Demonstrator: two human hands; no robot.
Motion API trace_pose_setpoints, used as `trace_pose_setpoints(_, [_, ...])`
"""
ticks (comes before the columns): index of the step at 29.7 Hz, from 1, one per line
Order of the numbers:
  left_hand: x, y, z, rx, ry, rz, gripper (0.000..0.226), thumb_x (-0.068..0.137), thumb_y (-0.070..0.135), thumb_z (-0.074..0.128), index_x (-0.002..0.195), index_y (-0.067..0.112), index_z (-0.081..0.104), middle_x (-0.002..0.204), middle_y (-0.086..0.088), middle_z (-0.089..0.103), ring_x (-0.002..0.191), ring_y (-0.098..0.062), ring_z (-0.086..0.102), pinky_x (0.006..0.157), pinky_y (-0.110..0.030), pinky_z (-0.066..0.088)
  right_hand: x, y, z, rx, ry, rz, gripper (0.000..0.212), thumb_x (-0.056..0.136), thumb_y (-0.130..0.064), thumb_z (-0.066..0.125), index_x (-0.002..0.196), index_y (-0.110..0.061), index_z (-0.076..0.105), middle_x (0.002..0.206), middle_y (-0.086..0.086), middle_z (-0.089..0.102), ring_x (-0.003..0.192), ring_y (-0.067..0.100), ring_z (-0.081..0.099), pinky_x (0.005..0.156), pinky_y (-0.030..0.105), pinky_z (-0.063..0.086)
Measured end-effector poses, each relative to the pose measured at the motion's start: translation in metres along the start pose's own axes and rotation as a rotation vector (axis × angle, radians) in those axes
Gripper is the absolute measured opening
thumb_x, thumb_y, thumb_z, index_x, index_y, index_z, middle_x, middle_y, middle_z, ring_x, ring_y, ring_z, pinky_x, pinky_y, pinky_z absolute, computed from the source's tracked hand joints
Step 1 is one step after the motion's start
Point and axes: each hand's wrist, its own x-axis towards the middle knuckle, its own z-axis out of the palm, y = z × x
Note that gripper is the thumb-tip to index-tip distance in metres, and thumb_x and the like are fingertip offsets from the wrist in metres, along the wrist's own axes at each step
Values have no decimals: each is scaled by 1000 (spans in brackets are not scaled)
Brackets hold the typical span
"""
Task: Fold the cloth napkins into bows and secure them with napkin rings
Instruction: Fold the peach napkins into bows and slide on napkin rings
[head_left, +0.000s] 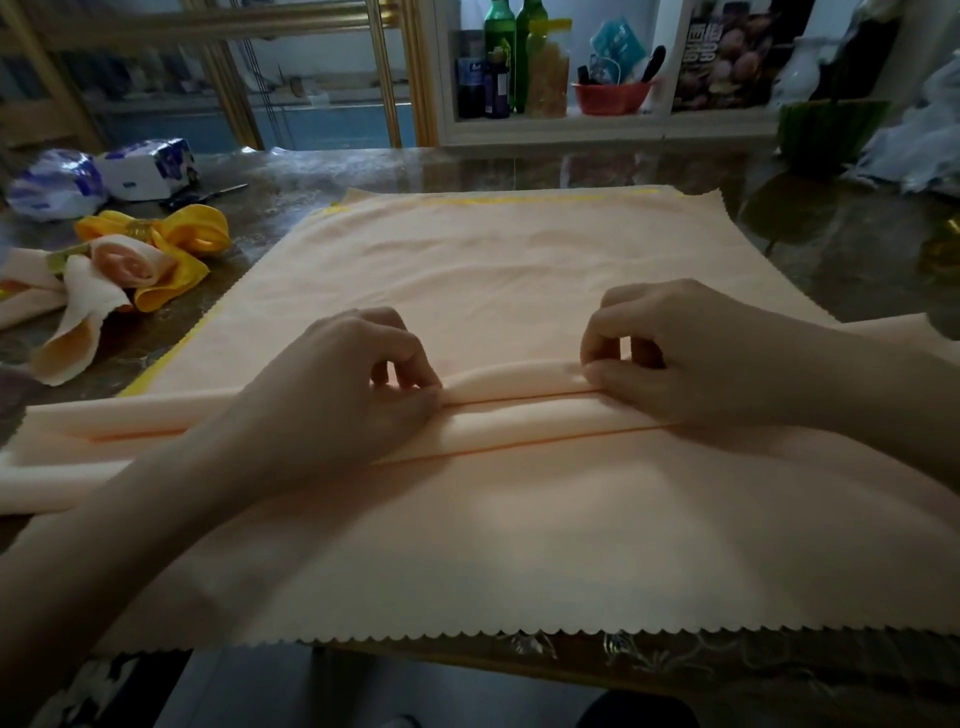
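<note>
Napkin (493, 270) pleats pinched by both hands (zigzag edges).

Head view, close, forward and downward

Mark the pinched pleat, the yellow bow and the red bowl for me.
pinched pleat (519, 382), head view, middle of the raised fold.
yellow bow (201, 228), head view, its right loop.
red bowl (610, 100), head view, front wall.
</note>
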Motion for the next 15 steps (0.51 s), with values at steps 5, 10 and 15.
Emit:
trace_pose_setpoints(5, [6,-5,-2,-153,-61,-138,7,77,26,70,71,25,69,75,10,63,73,-2,53,60,-5,38,3,3,0,41,19,43,20,82,-27,66,70,-37,53,79,-19,49,74,-12,47,63,1,33])
trace_pose_setpoints(10, [3,-6,3,-197,-93,-234,14,76,33,70,84,39,60,83,15,60,82,4,54,64,-3,39,2,1,5,137,-6,80,20,83,-28,64,82,-41,48,88,-21,53,86,-2,52,71,8,40])
trace_pose_setpoints(15, [-5,6,6,-87,-5,-159,12,76,28,69,76,37,61,83,15,55,83,3,51,68,-5,38,0,-8,6,47,34,2,18,86,-21,59,90,-37,50,85,-22,49,78,-3,49,65,4,36])
